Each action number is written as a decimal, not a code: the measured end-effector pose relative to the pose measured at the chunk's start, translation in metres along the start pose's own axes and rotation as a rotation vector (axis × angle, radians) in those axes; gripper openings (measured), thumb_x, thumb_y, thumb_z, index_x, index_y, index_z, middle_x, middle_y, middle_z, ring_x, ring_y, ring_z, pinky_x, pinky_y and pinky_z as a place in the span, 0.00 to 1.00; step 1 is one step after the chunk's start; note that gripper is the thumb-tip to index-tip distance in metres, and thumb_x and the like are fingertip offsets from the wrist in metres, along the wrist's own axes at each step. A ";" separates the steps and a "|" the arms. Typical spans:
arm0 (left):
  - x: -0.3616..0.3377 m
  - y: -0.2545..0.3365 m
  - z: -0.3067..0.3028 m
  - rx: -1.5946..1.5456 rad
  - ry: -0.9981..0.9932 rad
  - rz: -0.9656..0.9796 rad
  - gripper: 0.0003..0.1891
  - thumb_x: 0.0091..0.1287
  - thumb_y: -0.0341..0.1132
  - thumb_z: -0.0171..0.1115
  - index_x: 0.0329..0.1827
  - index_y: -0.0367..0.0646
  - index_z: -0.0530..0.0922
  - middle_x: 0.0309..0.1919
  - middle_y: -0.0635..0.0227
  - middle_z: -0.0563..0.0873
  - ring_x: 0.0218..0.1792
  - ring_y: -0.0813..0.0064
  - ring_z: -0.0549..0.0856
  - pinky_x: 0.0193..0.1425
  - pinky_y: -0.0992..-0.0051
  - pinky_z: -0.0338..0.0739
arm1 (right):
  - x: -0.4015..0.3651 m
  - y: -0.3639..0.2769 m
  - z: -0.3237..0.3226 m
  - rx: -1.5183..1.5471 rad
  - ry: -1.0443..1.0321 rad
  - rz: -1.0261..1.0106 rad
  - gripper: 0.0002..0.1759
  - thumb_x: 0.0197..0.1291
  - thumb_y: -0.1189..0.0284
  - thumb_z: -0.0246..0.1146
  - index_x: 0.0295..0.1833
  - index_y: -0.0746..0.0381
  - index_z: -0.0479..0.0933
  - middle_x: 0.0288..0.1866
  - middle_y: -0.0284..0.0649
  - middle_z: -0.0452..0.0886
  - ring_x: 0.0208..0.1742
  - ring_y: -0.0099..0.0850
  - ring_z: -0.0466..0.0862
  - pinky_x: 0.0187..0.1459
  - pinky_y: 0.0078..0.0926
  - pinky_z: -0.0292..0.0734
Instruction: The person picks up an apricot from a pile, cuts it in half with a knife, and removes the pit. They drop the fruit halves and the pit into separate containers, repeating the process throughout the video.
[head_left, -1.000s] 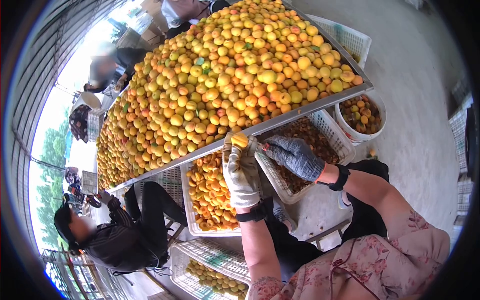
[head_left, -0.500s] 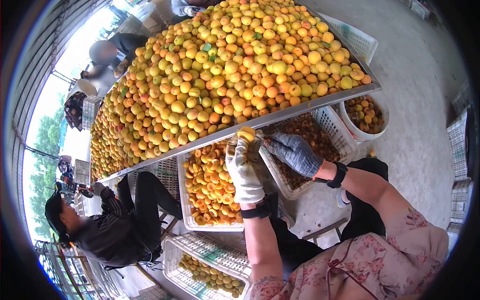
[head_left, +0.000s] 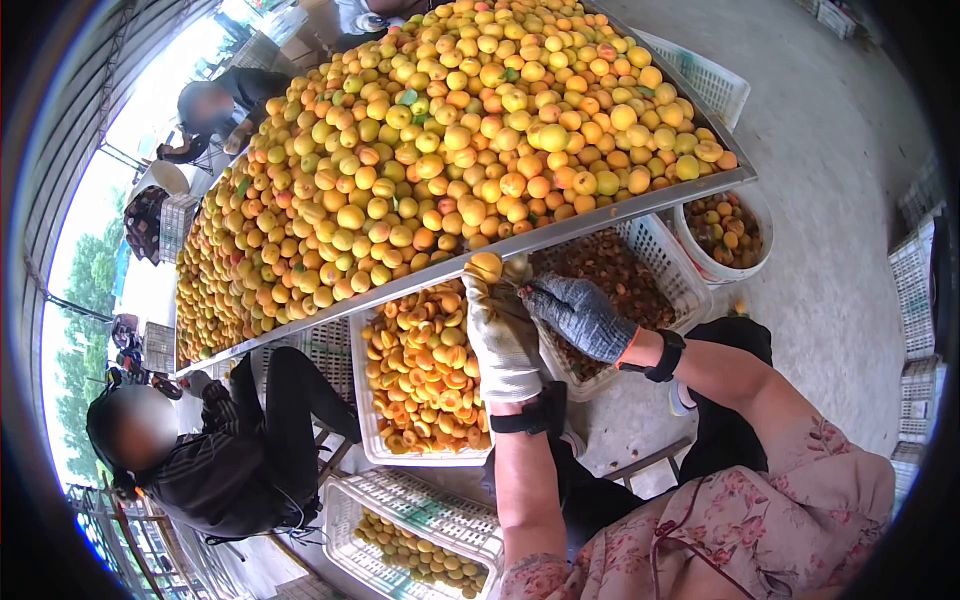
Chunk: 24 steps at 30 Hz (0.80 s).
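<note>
Careful, mid-frame the left hand [head_left: 503, 342] pinches an apricot [head_left: 484, 267] that could slip if nudged by the right hand [head_left: 582, 316], its fingers pressed together.

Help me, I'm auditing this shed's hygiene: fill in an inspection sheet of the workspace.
Surface: metal-edged table, heaped with whole apricots.
Job's things: crate of apricot halves; crate of brown pieces, probably pits.
Clutter: small scraps on the floor.
Hands: left hand, pale glove, holds an apricot; right hand, grey glove, grip unclear.
Cables: nothing seen for certain.
Surroundings: seated co-worker; white bucket of fruit near the table corner; other people farther off.
</note>
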<state>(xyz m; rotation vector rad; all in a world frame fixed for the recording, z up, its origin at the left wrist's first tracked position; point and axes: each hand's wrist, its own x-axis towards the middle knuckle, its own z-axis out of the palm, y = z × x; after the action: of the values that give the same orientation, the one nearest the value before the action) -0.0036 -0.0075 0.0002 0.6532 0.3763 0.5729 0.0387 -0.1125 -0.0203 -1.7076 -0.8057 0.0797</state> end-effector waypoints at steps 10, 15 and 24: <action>0.001 -0.001 0.004 0.095 -0.067 0.181 0.15 0.76 0.42 0.47 0.39 0.38 0.74 0.33 0.66 0.81 0.37 0.72 0.80 0.49 0.72 0.76 | 0.005 -0.015 -0.015 -0.171 -0.002 -0.087 0.15 0.66 0.63 0.58 0.46 0.64 0.80 0.33 0.50 0.83 0.35 0.49 0.82 0.35 0.41 0.77; 0.000 0.001 0.010 0.111 -0.066 0.179 0.13 0.74 0.39 0.50 0.43 0.36 0.76 0.35 0.64 0.82 0.38 0.72 0.82 0.51 0.73 0.76 | 0.006 -0.002 -0.012 -0.202 0.088 -0.085 0.15 0.67 0.62 0.57 0.44 0.63 0.80 0.30 0.50 0.82 0.32 0.50 0.81 0.33 0.44 0.75; 0.011 -0.007 -0.011 -0.011 -0.059 0.016 0.16 0.76 0.39 0.39 0.40 0.39 0.75 0.35 0.60 0.83 0.39 0.69 0.82 0.48 0.73 0.77 | 0.006 -0.006 -0.014 -0.225 0.101 -0.155 0.15 0.66 0.62 0.58 0.42 0.62 0.80 0.31 0.49 0.82 0.33 0.50 0.82 0.33 0.43 0.76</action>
<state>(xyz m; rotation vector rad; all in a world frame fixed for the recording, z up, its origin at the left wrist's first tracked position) 0.0019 -0.0005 -0.0139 0.6617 0.3127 0.5694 0.0466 -0.1203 -0.0091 -1.8363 -0.8947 -0.2084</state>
